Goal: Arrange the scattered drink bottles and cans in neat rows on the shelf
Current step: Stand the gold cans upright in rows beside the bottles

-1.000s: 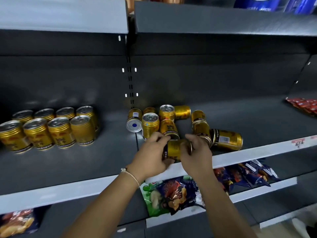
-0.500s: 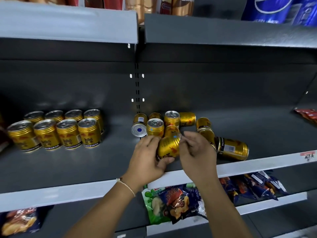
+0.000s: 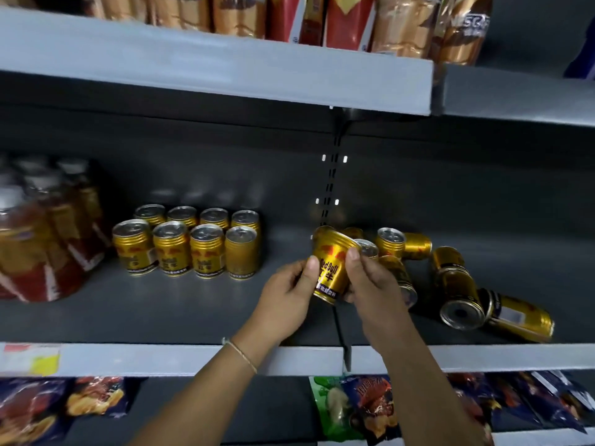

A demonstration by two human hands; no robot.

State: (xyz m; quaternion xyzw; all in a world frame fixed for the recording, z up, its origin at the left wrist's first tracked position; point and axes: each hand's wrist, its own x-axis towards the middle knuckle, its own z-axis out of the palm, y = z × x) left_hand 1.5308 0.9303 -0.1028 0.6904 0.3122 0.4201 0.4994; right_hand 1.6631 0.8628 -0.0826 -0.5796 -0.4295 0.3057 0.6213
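A gold Red Bull can (image 3: 331, 265) is held nearly upright, tilted slightly left, above the dark shelf (image 3: 161, 310), between my left hand (image 3: 289, 294) and my right hand (image 3: 373, 284). Both hands grip its sides. To the left, several gold cans stand upright in two neat rows (image 3: 190, 243). Behind and right of my hands lies a scattered heap of gold cans (image 3: 450, 278); some stand, others lie on their sides, and my right hand partly hides a few.
Packed red-labelled bottles (image 3: 42, 239) stand at the far left of the shelf. An upper shelf (image 3: 225, 69) carries snack tubes and bottles. Snack bags (image 3: 354, 410) lie on the shelf below. A grey price rail (image 3: 180, 358) runs along the front edge.
The can went from lying sideways in both hands to nearly upright and lifted. The view swung left, bringing the neat rows and the bottles further into frame.
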